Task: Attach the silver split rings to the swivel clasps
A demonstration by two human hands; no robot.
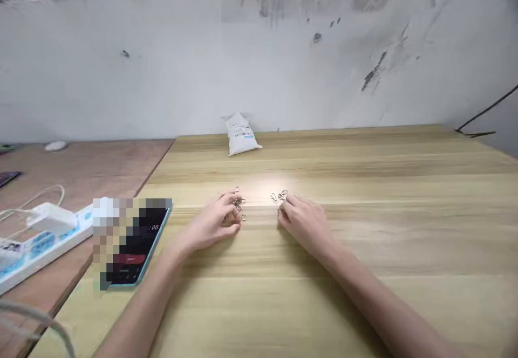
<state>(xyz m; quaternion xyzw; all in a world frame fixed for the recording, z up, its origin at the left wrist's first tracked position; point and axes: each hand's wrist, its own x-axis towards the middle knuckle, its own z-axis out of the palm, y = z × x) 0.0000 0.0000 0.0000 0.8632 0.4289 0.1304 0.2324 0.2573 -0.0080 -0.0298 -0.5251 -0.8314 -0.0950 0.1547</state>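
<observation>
Several small split rings point(244, 217) lie on the wooden table around the fingertips of my left hand point(214, 222). That hand is open, its fingers curved and apart, with the thumb lower down near one ring. Across a gap to the right is a small group of silvery metal clasps point(274, 198). Over their near edge rests my right hand point(304, 220), fingers curled and pressed together. Whatever is between its fingertips is hidden. Some rings are partly covered by the left fingers.
A phone point(135, 250), partly pixelated, lies left of my left forearm. Farther left are a white power strip point(87, 223) with a plugged-in charger point(50, 219) and cables. A white plastic packet point(242, 136) stands at the table's back edge by the wall point(170, 67).
</observation>
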